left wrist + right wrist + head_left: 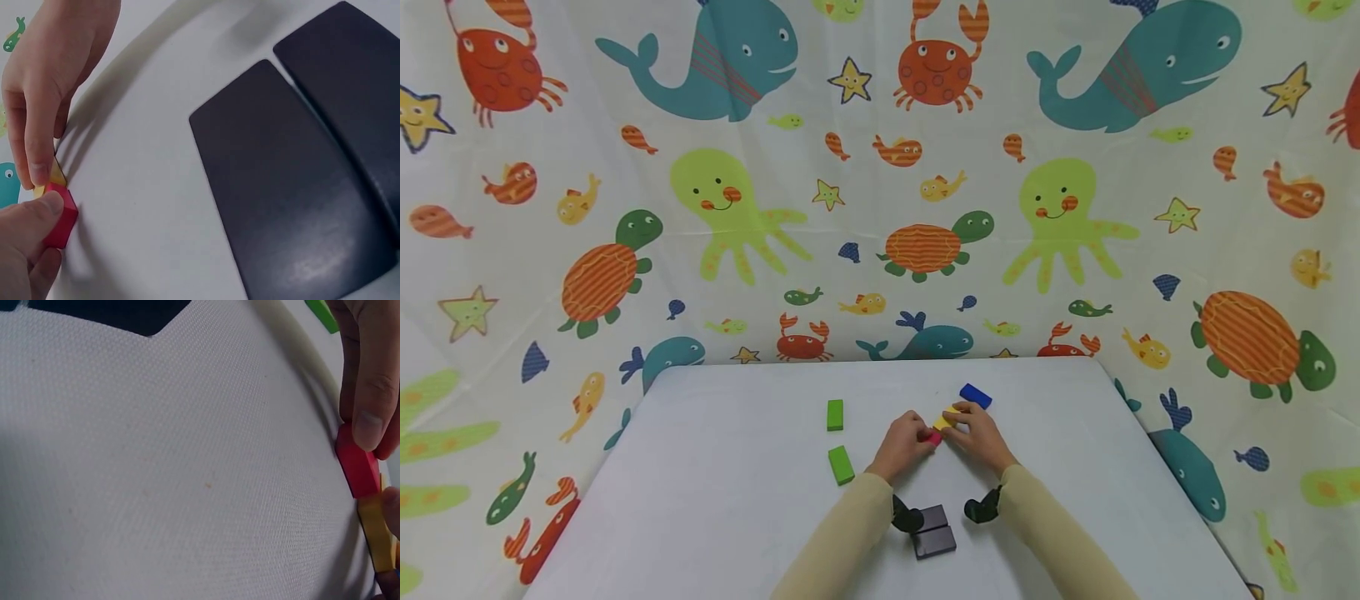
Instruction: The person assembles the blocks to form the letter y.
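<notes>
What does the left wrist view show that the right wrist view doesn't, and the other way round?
Only the left wrist view: recognisable sea-creature prints, a green fish and a teal whale, plus the broad tops of the two dark blocks.

Only the right wrist view: part of a green block at the top edge.

Both: the left hand pinching the red block, the right hand at the yellow block, and dark block surface, merely a cut-off strip in the right wrist view.
</notes>
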Available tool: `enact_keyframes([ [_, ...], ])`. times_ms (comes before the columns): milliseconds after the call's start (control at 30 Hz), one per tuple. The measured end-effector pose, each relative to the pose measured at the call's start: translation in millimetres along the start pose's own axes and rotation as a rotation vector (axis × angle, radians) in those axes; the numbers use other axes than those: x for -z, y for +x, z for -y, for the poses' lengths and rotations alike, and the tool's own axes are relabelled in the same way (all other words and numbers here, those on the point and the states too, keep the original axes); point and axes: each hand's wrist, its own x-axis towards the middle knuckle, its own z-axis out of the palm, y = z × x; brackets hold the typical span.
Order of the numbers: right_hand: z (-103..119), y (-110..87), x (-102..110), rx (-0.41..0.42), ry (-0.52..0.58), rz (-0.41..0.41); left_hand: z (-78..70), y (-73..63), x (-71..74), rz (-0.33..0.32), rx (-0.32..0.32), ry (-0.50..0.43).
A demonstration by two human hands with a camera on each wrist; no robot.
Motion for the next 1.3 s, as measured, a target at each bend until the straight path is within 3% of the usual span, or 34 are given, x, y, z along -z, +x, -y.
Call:
enact_keyframes([
  [533, 1.4, 0.4, -4.1, 0.005, -0.007, 0.000, 7.1, 2.8, -1.3, -0.007, -0.037, 0.021],
  [1300, 1.4, 0.8, -4.6, 0.020, -0.011, -0.006, 5.3, 1.7, -1.3, 0.007, -0.034, 0.023],
])
